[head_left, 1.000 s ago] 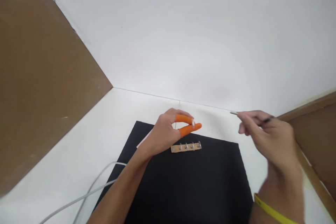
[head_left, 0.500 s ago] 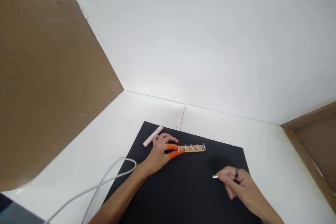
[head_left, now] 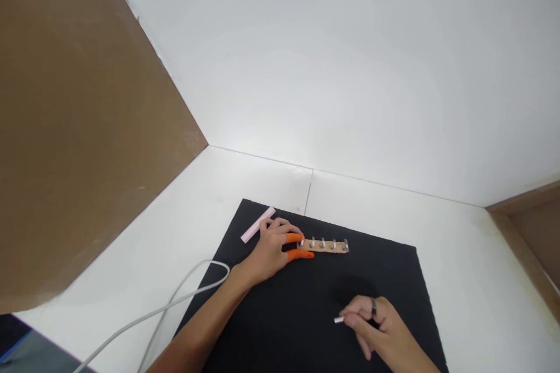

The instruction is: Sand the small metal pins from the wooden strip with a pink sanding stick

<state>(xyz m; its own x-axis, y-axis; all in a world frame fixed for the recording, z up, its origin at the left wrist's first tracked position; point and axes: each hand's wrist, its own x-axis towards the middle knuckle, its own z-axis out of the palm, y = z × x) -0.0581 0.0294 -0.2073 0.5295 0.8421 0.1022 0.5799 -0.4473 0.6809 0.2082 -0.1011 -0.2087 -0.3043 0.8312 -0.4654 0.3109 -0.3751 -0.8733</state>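
A small tan strip [head_left: 326, 245] with several metal studs lies on a black mat [head_left: 306, 303]. My left hand [head_left: 273, 247], with orange covers on thumb and forefinger, pinches the strip's left end. My right hand [head_left: 378, 332] hovers low over the mat's near right part, fingers closed on a thin metal tool [head_left: 339, 319] whose tip points left. A ring shows on one finger of my right hand.
A pink stick [head_left: 257, 225] lies at the mat's far left corner. White cables [head_left: 175, 303] curve across the white table to the left. Brown cardboard panels [head_left: 79, 128] stand at left and at far right [head_left: 529, 233]; a white wall is behind.
My left hand came down from the air onto the strip's left end. My right hand dropped from the far right to low over the mat, then moved nearer and left, with the tool.
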